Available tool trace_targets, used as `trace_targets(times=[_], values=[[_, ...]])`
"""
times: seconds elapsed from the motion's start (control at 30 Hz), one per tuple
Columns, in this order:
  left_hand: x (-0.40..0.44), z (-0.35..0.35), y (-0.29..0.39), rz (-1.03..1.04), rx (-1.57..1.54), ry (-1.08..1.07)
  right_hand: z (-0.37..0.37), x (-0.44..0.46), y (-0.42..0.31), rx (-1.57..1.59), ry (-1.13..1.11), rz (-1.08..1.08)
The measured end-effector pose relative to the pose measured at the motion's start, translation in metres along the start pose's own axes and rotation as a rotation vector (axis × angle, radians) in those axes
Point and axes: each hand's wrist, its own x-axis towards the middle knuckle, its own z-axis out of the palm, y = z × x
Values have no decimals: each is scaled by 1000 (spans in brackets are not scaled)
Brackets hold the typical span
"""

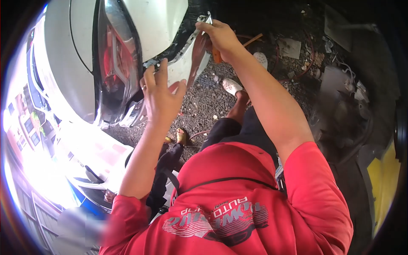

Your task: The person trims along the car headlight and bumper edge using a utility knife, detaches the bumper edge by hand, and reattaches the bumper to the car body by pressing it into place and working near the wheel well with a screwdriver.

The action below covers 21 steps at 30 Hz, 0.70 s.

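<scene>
Car panel (181,69), two hands.
Right hand (221,37): grip pinched on panel end. Left hand (162,94): grip open, fingers spread, contact unclear.

A red hose (313,57) curves over gravel (199,106) near a pale flat scrap (290,48); another person's sandaled foot (181,137) rests on it; far right, a yellow panel (381,182).

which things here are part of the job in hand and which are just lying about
Likely part of it:
- pale curved panel, its upper end in the right hand, the left hand spread beside it
- white car body and rear light next to it

Apparently lying about:
- flat pale scrap on the gravel
- thin reddish hose
</scene>
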Motion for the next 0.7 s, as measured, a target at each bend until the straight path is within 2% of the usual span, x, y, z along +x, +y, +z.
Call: trace_targets(times=[0.07,0.13,0.2,0.23,0.37,0.43,0.5,0.63,0.7], values=[[-7,-3,1,80,67,40,-2,-1,-2,-72,4,22],[-13,-8,0,28,-11,5,-3,-3,-4,-64,-13,16],[-17,-6,-9,-269,-341,18,-2,-4,-5,-49,1,21],[-20,-4,-18,-185,-84,51,-2,-2,-3,-46,-5,21],[-26,0,-34,-153,-30,41,-2,4,4,-41,-6,-3],[-18,-2,-32,-342,-411,-11,-1,-4,2,-1,-28,-31],[-13,-7,-30,-383,-417,-33,0,-23,-11,-6,45,-5],[-7,-10,-25,-468,-450,-94,-3,-22,-10,8,6,4],[-9,-6,-29,-500,-458,-121,0,-22,-19,-97,27,69]])
